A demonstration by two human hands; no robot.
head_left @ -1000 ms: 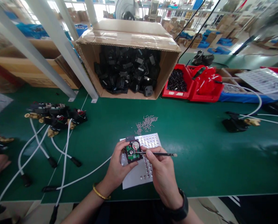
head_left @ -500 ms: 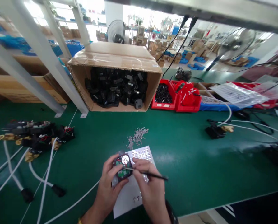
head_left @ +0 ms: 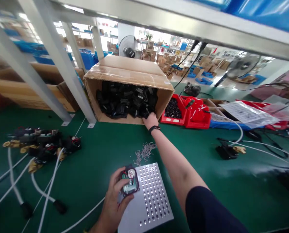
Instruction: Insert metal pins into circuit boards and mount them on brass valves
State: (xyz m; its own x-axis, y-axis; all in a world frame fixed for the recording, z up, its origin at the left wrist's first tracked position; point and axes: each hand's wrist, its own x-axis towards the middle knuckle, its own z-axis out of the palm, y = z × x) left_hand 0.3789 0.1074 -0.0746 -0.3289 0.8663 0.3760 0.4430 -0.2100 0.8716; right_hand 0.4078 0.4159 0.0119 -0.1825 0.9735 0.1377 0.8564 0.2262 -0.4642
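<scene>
My left hand [head_left: 112, 200] is closed round a small dark housing [head_left: 130, 191], holding it by its edges over a pale plate. A green circuit board and a round, light-coloured disc show inside the housing. My right hand [head_left: 150, 121] reaches to the front right of a cardboard box [head_left: 127, 66] lying on its side. Its fingers are bent among black plastic parts [head_left: 126, 101] in the box; what they grip is too dark to make out. The pale plate [head_left: 132, 215], with rows of shiny round spots, lies under and beside the left hand.
Loose screws [head_left: 145, 152] lie beyond the plate. Black assemblies with white cables [head_left: 46, 142] occupy the left; another black assembly [head_left: 227, 151] sits right. Red bins [head_left: 173, 121] stand beside the box. Metal frame legs [head_left: 59, 61] rise at left, and a shelf beam [head_left: 159, 24] crosses above.
My right hand has left the housing, where it held a thin black tool, and moved forward to the box. My left hand still holds the housing. The view has tilted slightly.
</scene>
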